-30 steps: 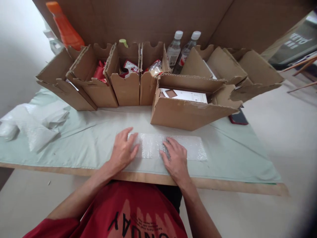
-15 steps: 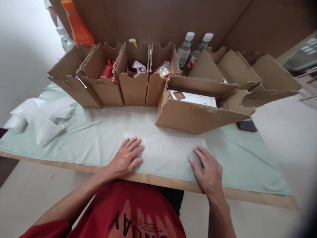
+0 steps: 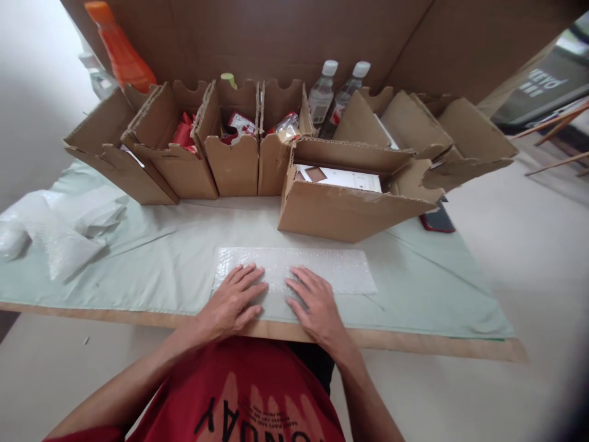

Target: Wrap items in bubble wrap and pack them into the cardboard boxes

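Note:
A flat strip of bubble wrap (image 3: 345,270) lies lengthwise near the table's front edge. My left hand (image 3: 232,301) rests on its left part, palm down, with the fingers spread. Close beside it, my right hand (image 3: 315,304) lies with fingers apart on the lower edge near the middle of the strip. Neither hand grips anything. Just beyond the strip stands a cardboard box (image 3: 345,215) holding a white box (image 3: 350,178).
Several open cardboard bins (image 3: 232,162) line the back, some with red packets. Behind them stand an orange bottle (image 3: 122,52) and two clear bottles (image 3: 322,92). Crumpled bubble wrap (image 3: 64,227) lies at left, a dark phone-like object (image 3: 437,218) at right.
My right hand has moved left along the bubble wrap, from its right end to near the middle. My left hand stays on the left part. The view has shifted slightly.

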A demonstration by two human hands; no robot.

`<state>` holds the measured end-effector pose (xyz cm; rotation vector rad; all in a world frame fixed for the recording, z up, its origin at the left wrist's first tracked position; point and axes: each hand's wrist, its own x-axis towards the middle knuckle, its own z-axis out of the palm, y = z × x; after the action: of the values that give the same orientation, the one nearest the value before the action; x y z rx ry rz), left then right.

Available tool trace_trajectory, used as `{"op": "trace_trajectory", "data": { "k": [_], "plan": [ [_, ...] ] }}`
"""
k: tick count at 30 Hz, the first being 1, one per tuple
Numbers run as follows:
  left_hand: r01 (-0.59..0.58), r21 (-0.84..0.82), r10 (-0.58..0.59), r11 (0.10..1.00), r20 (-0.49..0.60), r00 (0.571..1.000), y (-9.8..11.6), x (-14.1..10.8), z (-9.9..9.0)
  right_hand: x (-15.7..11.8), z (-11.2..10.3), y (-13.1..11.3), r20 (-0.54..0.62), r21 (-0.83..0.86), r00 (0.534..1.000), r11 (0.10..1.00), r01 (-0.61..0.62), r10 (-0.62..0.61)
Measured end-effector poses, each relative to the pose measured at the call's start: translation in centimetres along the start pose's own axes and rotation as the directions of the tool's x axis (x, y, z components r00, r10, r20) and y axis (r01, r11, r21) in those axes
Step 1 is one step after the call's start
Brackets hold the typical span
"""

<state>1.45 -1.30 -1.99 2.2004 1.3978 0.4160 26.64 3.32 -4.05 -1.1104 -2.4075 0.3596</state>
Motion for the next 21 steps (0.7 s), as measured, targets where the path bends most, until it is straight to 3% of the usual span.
{"op": "trace_trajectory", "data": {
  "k": [3,6,8,10,13,16,18,21],
  "plan": [
    [0.038,-0.223,-0.040,0.974,-0.004,0.999,-1.6,-1.6,-1.8,-3.4,-1.9,3.8,-0.094,-0.021,0.992,0.996,-0.083,0.081],
    [0.108,-0.399,-0.126,0.911,-0.020,0.992,-1.9,-1.9,-3.5,-5.5,-4.4,6.7,-0.208,-0.033,0.952,0.971,-0.237,0.225],
    [0.174,-0.401,-0.219,0.900,-0.068,0.973,-1.3,-1.1,-3.8,-5.1,-5.1,6.7,-0.304,-0.032,0.906,0.948,-0.318,0.293],
    [0.150,-0.324,-0.211,0.934,-0.160,0.964,-0.4,0.3,-3.4,-3.3,-4.6,5.2,-0.353,-0.024,0.890,0.948,-0.316,0.288],
    [-0.023,-0.124,-0.005,0.992,-0.223,0.975,0.2,2.7,-1.7,0.7,-2.2,1.9,-0.237,-0.022,0.955,0.982,-0.187,0.176],
    [-0.089,0.027,0.092,0.996,-0.156,0.983,-0.6,4.0,-0.1,3.4,-0.3,0.2,-0.013,-0.056,0.997,0.996,-0.076,0.075],
    [-0.102,0.041,0.106,0.994,-0.128,0.986,-1.7,4.1,0.4,3.4,-0.3,1.3,0.026,-0.092,0.996,0.992,-0.083,0.086],
    [-0.110,0.003,0.109,0.994,-0.125,0.986,-2.8,3.6,0.3,0.5,-2.2,5.5,-0.091,-0.163,0.976,0.964,-0.211,0.198]
  ]
}}
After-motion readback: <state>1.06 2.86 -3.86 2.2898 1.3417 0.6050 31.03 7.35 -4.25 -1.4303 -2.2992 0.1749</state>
